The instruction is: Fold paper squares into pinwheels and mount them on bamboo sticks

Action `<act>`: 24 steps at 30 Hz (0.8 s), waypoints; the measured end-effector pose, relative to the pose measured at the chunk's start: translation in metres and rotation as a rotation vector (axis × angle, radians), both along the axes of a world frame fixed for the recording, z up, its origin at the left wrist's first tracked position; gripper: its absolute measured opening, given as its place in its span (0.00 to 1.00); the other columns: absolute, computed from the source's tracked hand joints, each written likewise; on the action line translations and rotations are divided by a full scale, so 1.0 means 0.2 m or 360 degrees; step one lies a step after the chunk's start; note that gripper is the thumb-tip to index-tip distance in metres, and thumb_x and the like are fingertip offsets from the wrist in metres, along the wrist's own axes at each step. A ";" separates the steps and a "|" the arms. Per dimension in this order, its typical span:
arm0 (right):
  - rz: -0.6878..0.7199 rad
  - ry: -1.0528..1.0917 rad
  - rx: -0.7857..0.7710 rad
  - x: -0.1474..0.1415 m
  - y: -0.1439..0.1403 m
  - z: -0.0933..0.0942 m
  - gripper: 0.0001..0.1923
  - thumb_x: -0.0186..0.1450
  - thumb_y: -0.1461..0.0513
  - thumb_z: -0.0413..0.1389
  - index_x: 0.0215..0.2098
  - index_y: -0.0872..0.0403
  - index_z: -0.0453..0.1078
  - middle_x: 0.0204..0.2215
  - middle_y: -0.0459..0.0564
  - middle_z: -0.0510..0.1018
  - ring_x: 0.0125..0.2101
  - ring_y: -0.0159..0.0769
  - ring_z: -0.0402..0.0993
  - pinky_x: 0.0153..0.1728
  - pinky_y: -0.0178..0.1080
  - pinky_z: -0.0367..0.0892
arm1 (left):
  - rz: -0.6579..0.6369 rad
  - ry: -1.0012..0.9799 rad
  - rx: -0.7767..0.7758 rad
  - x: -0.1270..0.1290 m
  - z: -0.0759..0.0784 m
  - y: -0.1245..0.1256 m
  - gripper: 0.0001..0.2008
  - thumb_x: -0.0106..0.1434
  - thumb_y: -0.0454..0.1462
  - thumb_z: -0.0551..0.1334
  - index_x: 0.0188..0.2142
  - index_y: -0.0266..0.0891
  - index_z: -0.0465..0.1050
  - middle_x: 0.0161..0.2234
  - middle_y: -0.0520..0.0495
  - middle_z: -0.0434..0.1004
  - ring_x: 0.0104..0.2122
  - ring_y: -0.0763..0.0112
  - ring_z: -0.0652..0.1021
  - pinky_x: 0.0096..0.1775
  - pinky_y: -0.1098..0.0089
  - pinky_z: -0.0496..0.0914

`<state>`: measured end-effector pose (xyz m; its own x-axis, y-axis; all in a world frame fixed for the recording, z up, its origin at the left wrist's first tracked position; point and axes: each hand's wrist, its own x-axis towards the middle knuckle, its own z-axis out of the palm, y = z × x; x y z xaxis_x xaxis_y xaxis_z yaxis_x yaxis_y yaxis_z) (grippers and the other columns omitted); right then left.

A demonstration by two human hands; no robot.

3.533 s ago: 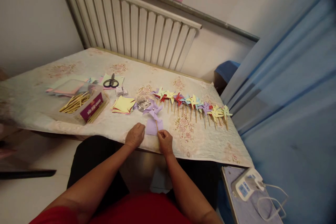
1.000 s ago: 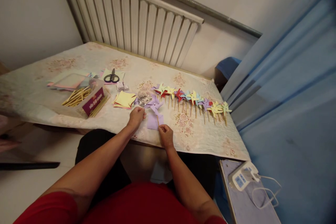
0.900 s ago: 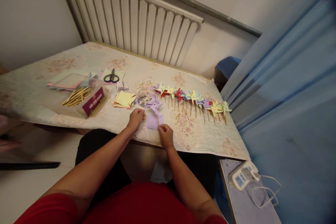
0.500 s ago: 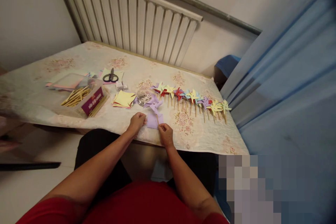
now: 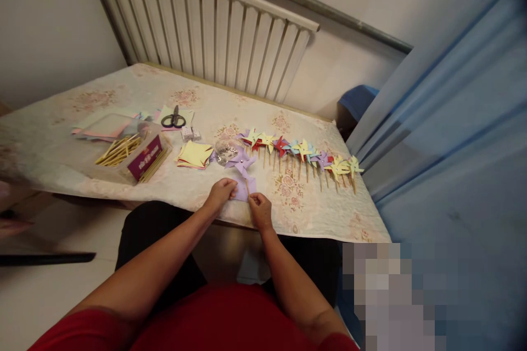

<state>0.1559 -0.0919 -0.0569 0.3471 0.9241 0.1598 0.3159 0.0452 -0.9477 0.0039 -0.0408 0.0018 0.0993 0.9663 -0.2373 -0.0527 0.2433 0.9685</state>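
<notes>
Centre of frame, near edge of the table: the right hand has thumb and forefinger pinched together on the lower end of a thin wooden stick, which runs up and slightly left to a purple pinwheel lying flat on the cloth. The left hand sits just left of it, fingers curled together with the tips resting on the left edge of a purple paper square under the stick — whether it grips the paper or only presses it down, cannot tell. The two hands are close, apart by the stick's width or so. Just above the purple pinwheel, touching or overlapping it, a clear round container with small shiny bits inside. Right of centre: a row of finished pinwheels in mixed colours, sticks pointing toward the near edge, laid side by side and overlapping. Left of centre: a stack of yellow paper squares; further left a clear box of wooden sticks with a maroon label. Above these — scissors on pale paper, and a small white item too small to identify. Upper frame: a white radiator; blue curtain on the right.
</notes>
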 end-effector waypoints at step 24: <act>0.0034 -0.0011 -0.0004 0.00 -0.01 0.00 0.09 0.57 0.56 0.55 0.29 0.52 0.74 0.26 0.46 0.78 0.27 0.35 0.71 0.32 0.36 0.67 | 0.0086 -0.0567 -0.0296 0.11 0.13 0.06 0.06 0.60 0.36 0.64 0.32 0.35 0.68 0.23 0.52 0.73 0.17 0.83 0.68 0.20 0.81 0.62</act>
